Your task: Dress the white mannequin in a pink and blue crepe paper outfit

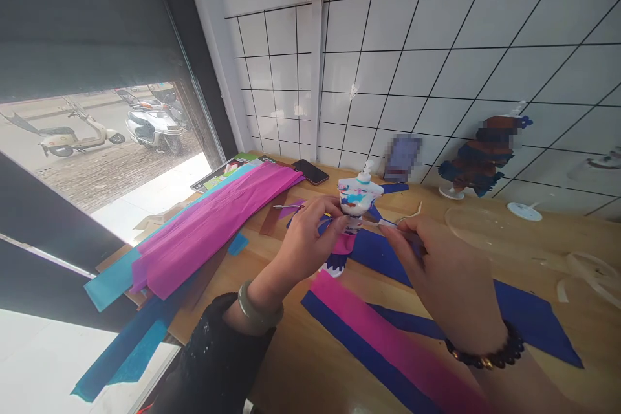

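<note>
My left hand [310, 233] is closed around a small white doll-like figure [358, 197] smeared with blue and pink, holding it upright above the wooden table [533, 252]. A pink and dark blue paper skirt [342, 247] hangs below the figure. My right hand [436, 272] pinches a thin white stick [383, 223] whose tip touches the figure's waist. Strips of pink crepe paper [388, 343] and dark blue crepe paper [528, 317] lie on the table under my hands.
A long stack of magenta and teal crepe paper [213, 226] lies at the left by the window. A black phone [310, 171] lies near the tiled wall. A finished paper-dressed figure [478, 158] and clear plastic lids [485, 223] are at the right.
</note>
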A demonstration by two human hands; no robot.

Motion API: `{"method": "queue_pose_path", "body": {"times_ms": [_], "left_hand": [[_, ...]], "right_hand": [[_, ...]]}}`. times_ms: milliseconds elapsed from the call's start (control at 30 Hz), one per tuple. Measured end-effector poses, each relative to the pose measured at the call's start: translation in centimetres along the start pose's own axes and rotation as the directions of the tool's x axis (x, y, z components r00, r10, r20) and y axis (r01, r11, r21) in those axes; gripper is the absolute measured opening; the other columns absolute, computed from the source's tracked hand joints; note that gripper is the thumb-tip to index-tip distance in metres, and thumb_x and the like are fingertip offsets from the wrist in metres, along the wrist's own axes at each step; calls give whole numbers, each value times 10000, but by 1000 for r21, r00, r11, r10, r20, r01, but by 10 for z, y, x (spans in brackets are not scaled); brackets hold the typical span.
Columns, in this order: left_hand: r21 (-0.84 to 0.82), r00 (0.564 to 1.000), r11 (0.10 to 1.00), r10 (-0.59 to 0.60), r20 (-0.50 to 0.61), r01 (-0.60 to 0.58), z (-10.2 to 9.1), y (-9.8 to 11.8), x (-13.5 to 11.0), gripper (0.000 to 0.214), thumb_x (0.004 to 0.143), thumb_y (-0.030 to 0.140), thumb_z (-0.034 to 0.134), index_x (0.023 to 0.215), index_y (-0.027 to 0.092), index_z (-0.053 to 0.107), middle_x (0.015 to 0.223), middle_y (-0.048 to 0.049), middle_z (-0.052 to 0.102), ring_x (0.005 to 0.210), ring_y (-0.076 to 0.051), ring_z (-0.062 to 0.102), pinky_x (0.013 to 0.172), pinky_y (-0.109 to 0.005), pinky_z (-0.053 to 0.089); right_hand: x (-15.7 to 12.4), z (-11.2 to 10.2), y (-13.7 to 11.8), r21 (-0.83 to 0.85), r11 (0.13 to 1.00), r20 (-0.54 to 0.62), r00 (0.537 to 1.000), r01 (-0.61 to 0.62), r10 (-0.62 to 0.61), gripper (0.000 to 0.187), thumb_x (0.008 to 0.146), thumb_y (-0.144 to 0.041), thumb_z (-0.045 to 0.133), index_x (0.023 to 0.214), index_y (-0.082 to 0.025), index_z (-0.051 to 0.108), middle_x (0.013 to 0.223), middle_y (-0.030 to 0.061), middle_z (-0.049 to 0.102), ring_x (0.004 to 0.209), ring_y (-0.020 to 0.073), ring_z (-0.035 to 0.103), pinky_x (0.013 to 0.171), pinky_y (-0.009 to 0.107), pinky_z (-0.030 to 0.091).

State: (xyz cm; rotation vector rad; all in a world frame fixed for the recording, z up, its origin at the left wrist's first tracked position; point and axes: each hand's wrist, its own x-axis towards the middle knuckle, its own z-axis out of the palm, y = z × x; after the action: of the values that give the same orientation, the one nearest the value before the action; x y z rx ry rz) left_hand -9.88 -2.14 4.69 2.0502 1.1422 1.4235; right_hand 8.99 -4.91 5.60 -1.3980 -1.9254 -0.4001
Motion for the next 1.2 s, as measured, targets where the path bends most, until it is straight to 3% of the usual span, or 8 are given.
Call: {"method": "queue_pose_path", "body": {"times_ms": [333, 700, 967, 1200], "left_hand": [[27, 1000, 1000, 17, -5, -17, 0, -1, 1, 78, 851, 242, 520, 796, 188, 514, 943, -32, 634, 869, -144, 582, 762, -271, 436], [-9, 999, 1000, 29, 30, -29, 0, -4, 6, 62, 841, 215, 522, 788, 185, 509, 977, -35, 634, 903, -148, 585, 792, -272, 436], [-179, 998, 983, 49, 49, -40, 0, -6, 5, 79, 835, 235, 544, 785, 180, 516, 999, -57, 636, 916, -156, 590, 791, -279, 447], [-356, 995, 933, -12, 100, 47, -5, 1, 4, 120, 818, 241, 581, 759, 163, 510, 948, -57, 628, 840, -137, 584, 711, -254, 457]], "right_hand": [[0, 1, 2, 17, 1000, 6, 1000, -13, 13, 332, 891, -468, 456, 763, -180, 561, 630, 6, 593, 546, 124, 528, 497, 240, 326], [3, 3, 4, 38, 996, 49, 996, -75, 73, 388, 890, -506, 421, 731, -182, 566, 577, -6, 552, 508, 116, 486, 489, 243, 292], [2, 0, 4, 119, 985, 73, 990, -125, 117, 363, 864, -524, 460, 728, -199, 543, 602, -14, 560, 526, 119, 483, 503, 241, 304], [4, -9, 3, 293, 920, 232, 953, -262, 197, 351, 842, -544, 485, 720, -217, 521, 529, -51, 484, 492, 108, 433, 487, 241, 306]]}}
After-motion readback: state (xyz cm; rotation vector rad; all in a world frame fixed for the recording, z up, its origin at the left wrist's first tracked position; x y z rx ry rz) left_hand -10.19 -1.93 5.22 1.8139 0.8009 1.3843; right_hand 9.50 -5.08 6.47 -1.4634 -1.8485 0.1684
